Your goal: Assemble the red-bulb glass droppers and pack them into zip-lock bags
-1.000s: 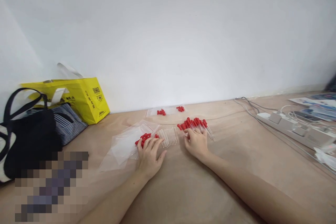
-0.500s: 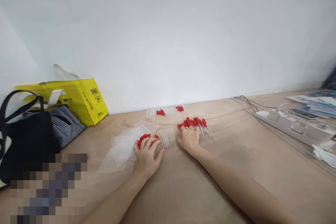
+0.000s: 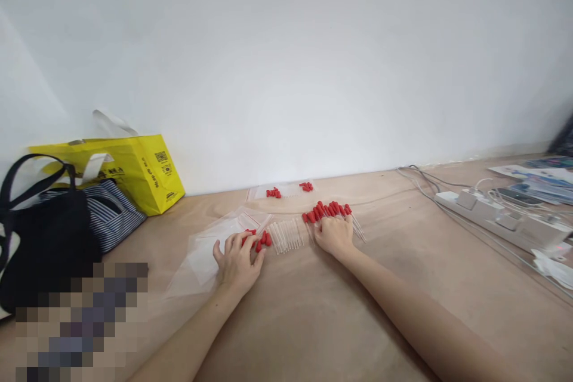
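My left hand (image 3: 239, 265) is open, its fingers spread over a small pile of red rubber bulbs (image 3: 264, 240) beside clear zip bags (image 3: 208, 253). To its right lies a row of thin whitish tubes (image 3: 286, 236), side by side. My right hand (image 3: 334, 237) rests at a fanned row of droppers with red bulbs (image 3: 331, 209), whose thin clear stems point toward me. Its fingers are curled down among the stems, and the fingertips are hidden, so what they hold cannot be made out.
Against the wall lies another clear bag (image 3: 290, 190) with two small groups of red bulbs. A yellow bag (image 3: 152, 173), a black bag (image 3: 49, 239) and a striped bag (image 3: 114, 212) stand at left. At right are a white power strip (image 3: 496, 215), cables and papers (image 3: 537, 182).
My left hand has shifted left and a little nearer, uncovering some red bulbs. My right hand has moved slightly right along the droppers, its fingers staying curled.
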A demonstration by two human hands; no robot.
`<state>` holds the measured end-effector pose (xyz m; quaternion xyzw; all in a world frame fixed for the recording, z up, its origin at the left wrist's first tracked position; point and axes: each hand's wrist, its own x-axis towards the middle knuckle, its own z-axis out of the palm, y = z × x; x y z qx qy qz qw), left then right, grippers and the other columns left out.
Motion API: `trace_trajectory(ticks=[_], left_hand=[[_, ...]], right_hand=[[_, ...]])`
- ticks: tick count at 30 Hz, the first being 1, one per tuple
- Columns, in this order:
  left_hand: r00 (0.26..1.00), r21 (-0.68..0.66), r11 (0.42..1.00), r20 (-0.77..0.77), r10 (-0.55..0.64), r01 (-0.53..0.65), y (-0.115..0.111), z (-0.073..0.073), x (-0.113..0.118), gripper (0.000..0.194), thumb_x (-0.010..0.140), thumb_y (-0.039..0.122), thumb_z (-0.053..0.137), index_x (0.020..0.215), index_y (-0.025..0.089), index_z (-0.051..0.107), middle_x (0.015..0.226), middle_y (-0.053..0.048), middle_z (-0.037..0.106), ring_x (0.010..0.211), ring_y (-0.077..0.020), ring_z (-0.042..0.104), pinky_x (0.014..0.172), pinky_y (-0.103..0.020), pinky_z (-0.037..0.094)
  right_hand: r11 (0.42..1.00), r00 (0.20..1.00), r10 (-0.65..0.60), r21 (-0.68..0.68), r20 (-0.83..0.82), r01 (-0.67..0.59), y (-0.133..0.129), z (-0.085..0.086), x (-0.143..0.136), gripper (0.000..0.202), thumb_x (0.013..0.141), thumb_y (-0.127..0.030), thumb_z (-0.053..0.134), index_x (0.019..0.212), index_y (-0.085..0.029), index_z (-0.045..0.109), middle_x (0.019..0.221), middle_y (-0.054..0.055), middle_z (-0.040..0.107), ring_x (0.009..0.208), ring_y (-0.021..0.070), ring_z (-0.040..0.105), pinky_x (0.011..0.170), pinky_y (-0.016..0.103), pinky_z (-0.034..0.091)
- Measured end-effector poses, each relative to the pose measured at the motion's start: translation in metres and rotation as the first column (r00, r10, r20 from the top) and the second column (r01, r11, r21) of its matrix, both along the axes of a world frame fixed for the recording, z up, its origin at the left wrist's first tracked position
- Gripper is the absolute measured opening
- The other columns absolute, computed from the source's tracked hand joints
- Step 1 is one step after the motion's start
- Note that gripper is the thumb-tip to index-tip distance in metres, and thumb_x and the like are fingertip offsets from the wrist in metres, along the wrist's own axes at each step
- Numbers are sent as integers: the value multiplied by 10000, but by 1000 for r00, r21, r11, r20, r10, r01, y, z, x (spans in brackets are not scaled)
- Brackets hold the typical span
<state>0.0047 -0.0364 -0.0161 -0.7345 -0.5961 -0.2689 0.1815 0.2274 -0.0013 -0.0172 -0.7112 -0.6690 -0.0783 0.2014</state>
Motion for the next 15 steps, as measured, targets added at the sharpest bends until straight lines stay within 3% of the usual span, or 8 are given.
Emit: trace_trajectory(ticks=[5,15], left_hand=[[1000,-8,1000,-15,-20,20,0,-1,1,141,729,267,528,840,224,604,994,-64,585,977,-267,471,906,-549,171],[1000,-30,999,-17,-20,20,-1,0,2,145,729,271,527,841,227,608,991,-62,585,974,-266,476,905,-554,177]], right_hand=[[998,999,-39,-40,-7,38,4,2,-4,331,779,-301,384,680,-133,651,728,125,648,753,227,560,807,390,204],[998,999,-38,50,-29,40,5,-1,-1,288,775,-293,401,659,-148,620,668,93,642,742,211,555,810,370,189]])
